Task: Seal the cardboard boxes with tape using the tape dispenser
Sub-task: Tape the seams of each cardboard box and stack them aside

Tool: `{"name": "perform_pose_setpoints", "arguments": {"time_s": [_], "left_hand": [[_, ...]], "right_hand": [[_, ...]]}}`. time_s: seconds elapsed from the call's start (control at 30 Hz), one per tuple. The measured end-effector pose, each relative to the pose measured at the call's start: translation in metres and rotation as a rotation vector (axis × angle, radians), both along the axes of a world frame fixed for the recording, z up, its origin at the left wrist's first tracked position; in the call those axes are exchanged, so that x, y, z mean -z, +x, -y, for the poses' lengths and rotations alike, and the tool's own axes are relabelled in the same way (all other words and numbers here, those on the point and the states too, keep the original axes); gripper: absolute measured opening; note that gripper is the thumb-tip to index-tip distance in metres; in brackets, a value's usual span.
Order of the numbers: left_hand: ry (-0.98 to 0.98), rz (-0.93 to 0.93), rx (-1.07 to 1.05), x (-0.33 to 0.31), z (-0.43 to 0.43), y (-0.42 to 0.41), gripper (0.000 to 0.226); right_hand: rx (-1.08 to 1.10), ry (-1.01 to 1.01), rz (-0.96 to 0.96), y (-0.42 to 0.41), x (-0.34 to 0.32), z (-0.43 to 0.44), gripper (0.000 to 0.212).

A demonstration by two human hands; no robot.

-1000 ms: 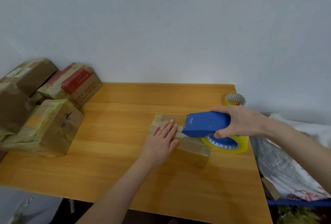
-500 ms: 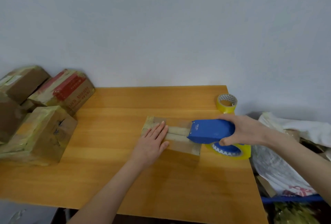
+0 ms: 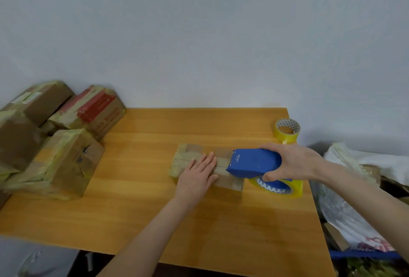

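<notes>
A plain pale wall (image 3: 199,33) rises behind an orange wooden table (image 3: 155,210).

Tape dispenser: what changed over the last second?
The right hand drew the tape dispenser rightward along the top of the small box, toward its right end; the left hand, flat on the box, slid slightly right after it. Unchanged: grip on the dispenser, spare tape roll, stacked boxes.

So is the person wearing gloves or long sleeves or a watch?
No. The left hand and right hand are bare, with no gloves, rings or watch showing. The left forearm and right forearm are bare too; no sleeve comes into view.
</notes>
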State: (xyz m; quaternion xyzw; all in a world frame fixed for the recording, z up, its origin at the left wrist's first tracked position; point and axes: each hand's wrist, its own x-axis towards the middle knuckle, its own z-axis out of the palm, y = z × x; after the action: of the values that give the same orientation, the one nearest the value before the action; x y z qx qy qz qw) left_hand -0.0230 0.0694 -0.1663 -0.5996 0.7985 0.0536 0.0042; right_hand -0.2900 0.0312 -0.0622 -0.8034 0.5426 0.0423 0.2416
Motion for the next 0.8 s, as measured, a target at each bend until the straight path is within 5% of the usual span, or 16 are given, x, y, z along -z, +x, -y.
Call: {"name": "perform_pose_setpoints", "arguments": {"time_s": [0.43,0.8], "left_hand": [[-0.017,0.008,0.043,0.009,0.003,0.005,0.082],[0.064,0.019,0.01,-0.002,-0.006,-0.03,0.08]], "right_hand": [[0.018,0.121,0.215,-0.033,0.013,0.011,0.06],[0.04,0.098,-0.028,-0.031,0.033,0.002,0.077]]}}
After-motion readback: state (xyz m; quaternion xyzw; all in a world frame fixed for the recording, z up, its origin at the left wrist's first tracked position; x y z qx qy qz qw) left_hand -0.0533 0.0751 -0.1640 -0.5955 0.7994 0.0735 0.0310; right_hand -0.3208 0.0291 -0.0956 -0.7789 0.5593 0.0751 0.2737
